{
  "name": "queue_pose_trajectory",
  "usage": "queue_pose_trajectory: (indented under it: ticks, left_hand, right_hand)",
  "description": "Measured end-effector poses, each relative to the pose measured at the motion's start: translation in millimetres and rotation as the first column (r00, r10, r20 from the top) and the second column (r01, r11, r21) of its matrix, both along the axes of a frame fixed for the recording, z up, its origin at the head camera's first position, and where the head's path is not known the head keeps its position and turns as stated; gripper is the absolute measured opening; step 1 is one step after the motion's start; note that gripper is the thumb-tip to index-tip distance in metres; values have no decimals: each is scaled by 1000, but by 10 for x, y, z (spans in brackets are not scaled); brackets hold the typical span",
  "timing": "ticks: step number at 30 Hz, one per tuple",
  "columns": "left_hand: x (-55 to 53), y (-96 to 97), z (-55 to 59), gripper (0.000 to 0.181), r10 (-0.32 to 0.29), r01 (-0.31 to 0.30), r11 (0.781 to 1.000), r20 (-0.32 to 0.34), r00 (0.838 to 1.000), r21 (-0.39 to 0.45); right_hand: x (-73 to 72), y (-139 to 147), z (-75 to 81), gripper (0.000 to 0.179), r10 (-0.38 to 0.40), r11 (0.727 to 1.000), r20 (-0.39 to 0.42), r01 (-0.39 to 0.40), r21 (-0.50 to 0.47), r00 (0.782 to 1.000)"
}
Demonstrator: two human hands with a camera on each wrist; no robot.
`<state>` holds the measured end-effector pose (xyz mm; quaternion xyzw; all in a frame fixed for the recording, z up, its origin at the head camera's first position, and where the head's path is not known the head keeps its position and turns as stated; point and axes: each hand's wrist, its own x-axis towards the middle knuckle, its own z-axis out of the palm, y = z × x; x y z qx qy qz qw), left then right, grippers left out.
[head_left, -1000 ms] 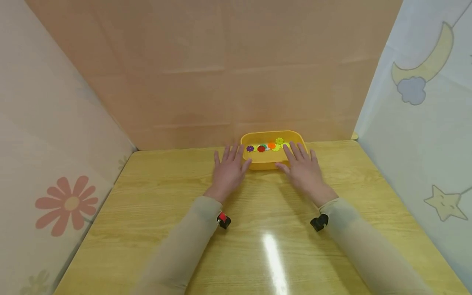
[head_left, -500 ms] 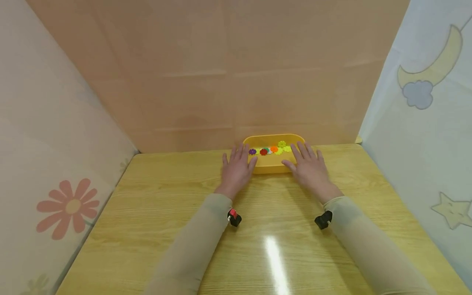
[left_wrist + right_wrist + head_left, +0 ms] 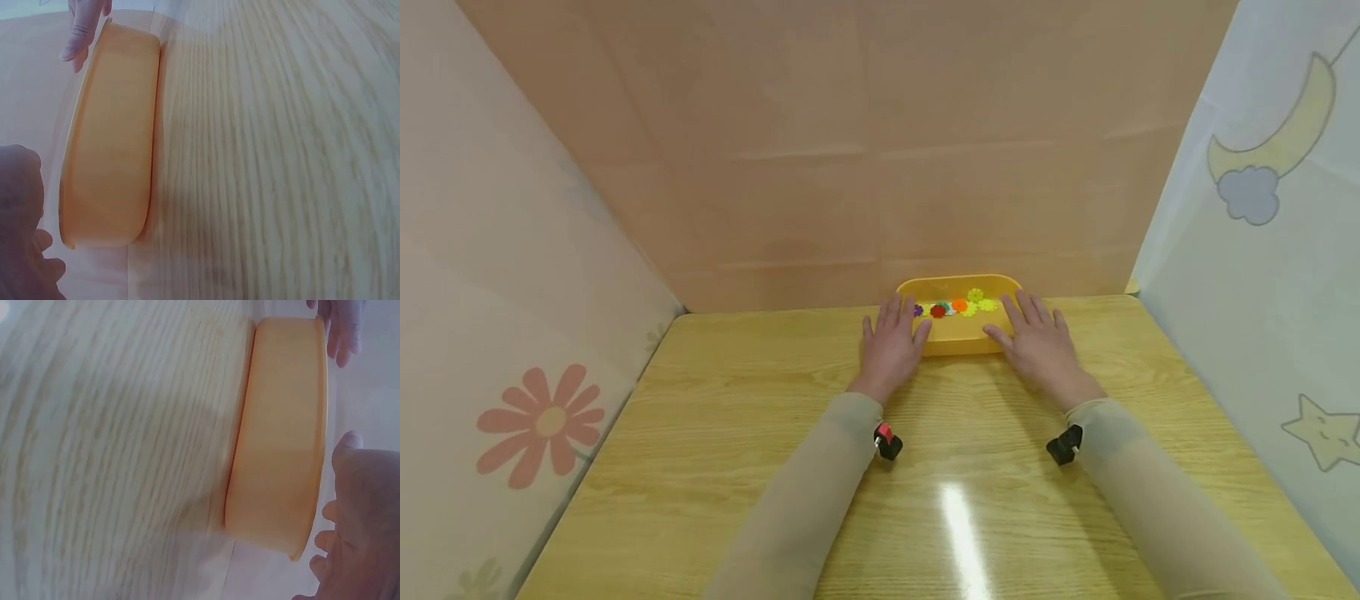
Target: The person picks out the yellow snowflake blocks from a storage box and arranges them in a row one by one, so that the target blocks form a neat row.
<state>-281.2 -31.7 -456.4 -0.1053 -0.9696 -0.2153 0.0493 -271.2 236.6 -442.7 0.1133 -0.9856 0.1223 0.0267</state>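
Note:
A yellow-orange plastic tub stands at the far edge of the table, against the back panel. Inside lie several small flower-shaped pieces, among them a red one, an orange one and a yellow one. My left hand is at the tub's left end, fingers straight and spread, overlapping the rim in the head view. At the right end my right hand lies in the same way, with its thumb toward the tub's front. Both wrist views show the tub's outer wall between the two hands.
The wooden table stretches from the tub toward me. A pinkish-brown panel rises behind it. White cloth walls with printed pictures stand at the left and right.
My hands have shifted slightly right in the head view, the left one now covering part of the purple flower piece. The right hand has moved outward off the yellow pieces.

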Motion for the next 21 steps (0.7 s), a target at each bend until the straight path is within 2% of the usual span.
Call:
queue_pose_trajectory:
  ticks: [5,11,21]
  left_hand:
    - [3,44,13,74,-6,6,1000,24,1000,8]
    - [-12,48,41,72,3,-3,1000,16,1000,15]
    - [-8,-18,12,72,20,-18,1000,64,998,-26]
  right_hand:
    - [-11,50,5,90,-6,1000,30,6,6,1000]
    - [-48,80,-5,93,-15,1000,42,15,0,999]
    - [-49,130,13,96,-26,999,54,27,-34,998]
